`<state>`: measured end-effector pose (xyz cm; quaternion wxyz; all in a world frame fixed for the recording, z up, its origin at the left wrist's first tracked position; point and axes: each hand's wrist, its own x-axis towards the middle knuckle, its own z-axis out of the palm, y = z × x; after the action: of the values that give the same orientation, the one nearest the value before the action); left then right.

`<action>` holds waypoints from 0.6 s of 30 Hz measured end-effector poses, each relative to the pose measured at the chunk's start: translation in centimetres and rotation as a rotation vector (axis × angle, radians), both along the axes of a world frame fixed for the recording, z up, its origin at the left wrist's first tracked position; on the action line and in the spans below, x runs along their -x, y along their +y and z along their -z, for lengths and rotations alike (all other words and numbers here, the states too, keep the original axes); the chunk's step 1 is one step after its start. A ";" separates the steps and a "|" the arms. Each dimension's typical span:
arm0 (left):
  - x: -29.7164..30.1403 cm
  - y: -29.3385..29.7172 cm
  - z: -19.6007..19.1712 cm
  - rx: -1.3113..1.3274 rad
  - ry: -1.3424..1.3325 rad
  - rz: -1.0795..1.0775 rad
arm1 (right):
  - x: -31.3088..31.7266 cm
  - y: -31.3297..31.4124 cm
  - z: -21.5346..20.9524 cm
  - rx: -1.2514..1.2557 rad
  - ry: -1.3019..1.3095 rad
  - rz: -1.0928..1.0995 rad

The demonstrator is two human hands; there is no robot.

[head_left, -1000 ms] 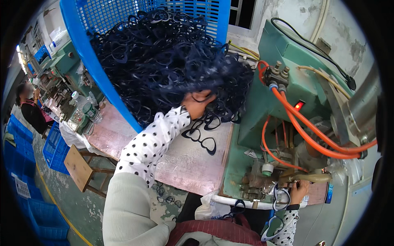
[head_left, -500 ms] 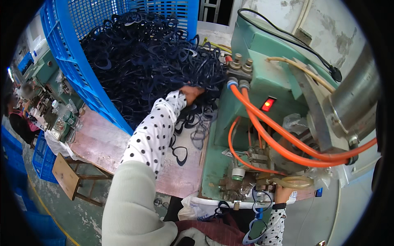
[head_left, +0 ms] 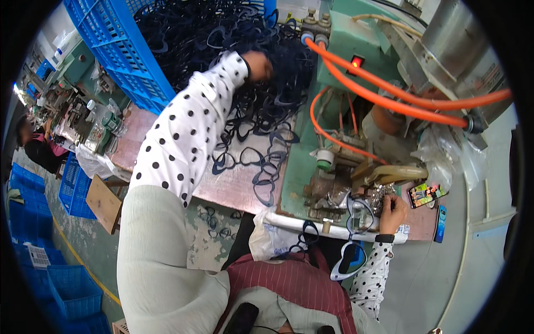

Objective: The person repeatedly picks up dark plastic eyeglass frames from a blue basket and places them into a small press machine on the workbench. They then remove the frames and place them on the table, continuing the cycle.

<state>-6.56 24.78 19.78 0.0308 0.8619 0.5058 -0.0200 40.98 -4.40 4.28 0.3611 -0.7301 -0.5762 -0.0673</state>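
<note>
Pink worktop (head_left: 233, 186), left hand (head_left: 259, 64) grip buried in dark frames (head_left: 222, 39), closure unclear

orange hoses (head_left: 389, 100), phone (head_left: 425, 194), wooden stool (head_left: 103, 203)

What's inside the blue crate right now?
The blue crate holds a tangled heap of dark eyeglass frames. The left hand reaches into them; its fingers and the crate's bottom are hidden.

Small phone (head_left: 425, 194) with lit, many-coloured screen laid on the bench right of the green machine (head_left: 356, 50), red indicator light (head_left: 356, 61) lit.
</note>
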 end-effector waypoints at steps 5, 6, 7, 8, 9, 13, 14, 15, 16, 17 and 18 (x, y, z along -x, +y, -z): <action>2.7 -4.8 -3.8 -0.569 -0.436 -0.255 | -0.1 -0.1 0.0 0.001 0.000 0.035; 2.3 -6.3 -3.4 -0.623 -0.421 -0.153 | -0.3 -0.2 0.0 -0.003 0.009 0.032; 1.6 -8.3 -2.9 -0.674 -0.406 -0.044 | -0.3 -0.4 0.1 -0.005 0.020 0.035; 0.8 -11.2 -1.7 -0.601 -0.450 -0.042 | -0.3 -0.2 0.1 -0.025 0.060 0.031; -0.3 -14.5 0.0 -0.531 -0.490 -0.047 | -0.1 -0.1 0.0 -0.023 0.060 0.010; -4.3 -23.1 11.8 -0.251 -0.392 -0.245 | -0.1 0.0 -0.1 -0.016 0.095 -0.010; -6.0 -24.6 12.9 -0.168 -0.351 -0.371 | -0.4 -0.2 0.2 0.002 0.119 0.003; -7.1 -25.4 14.5 -0.165 -0.365 -0.425 | -0.3 -0.2 0.1 0.015 0.137 0.006; -7.8 -25.7 16.0 -0.253 -0.389 -0.434 | 0.0 0.1 -0.1 0.020 0.157 0.007; -8.4 -26.0 16.9 -0.335 -0.415 -0.438 | 0.2 0.1 -0.4 0.028 0.174 0.013; -8.4 -26.4 17.6 -0.334 -0.412 -0.395 | 0.3 0.0 -0.7 0.036 0.190 0.020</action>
<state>1.82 -1.58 2.13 -0.0061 0.7262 0.6425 0.2445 40.66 -4.36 4.93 0.4004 -0.7454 -0.5330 0.0091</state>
